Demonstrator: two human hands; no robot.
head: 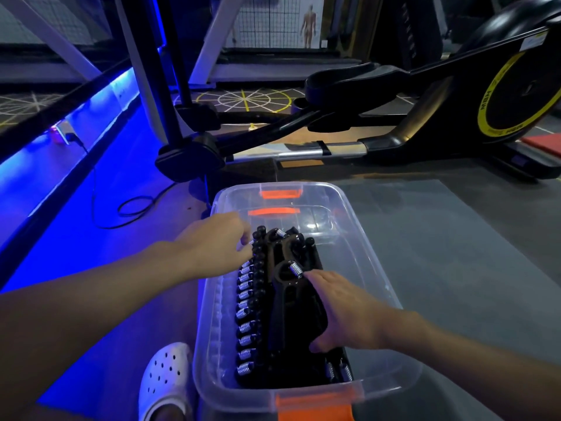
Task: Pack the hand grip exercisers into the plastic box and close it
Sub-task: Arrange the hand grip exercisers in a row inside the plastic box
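Note:
A clear plastic box (379,287) with orange latches stands open on the floor in front of me. Inside it, several black hand grip exercisers (255,314) with silver springs stand packed in a row along the left side. Two more exercisers (282,287) lie loose on top of the pile. My left hand (215,244) reaches over the box's left wall, fingertips touching the springs at the far end of the row. My right hand (340,311) rests on the pile, fingers curled over the handles of a top exerciser. No lid is visible.
An elliptical trainer (394,117) with a yellow-ringed flywheel stands behind the box. A black cable (133,208) loops on the blue-lit floor to the left. My white perforated clog (164,381) is beside the box's near left corner. Grey mat lies to the right.

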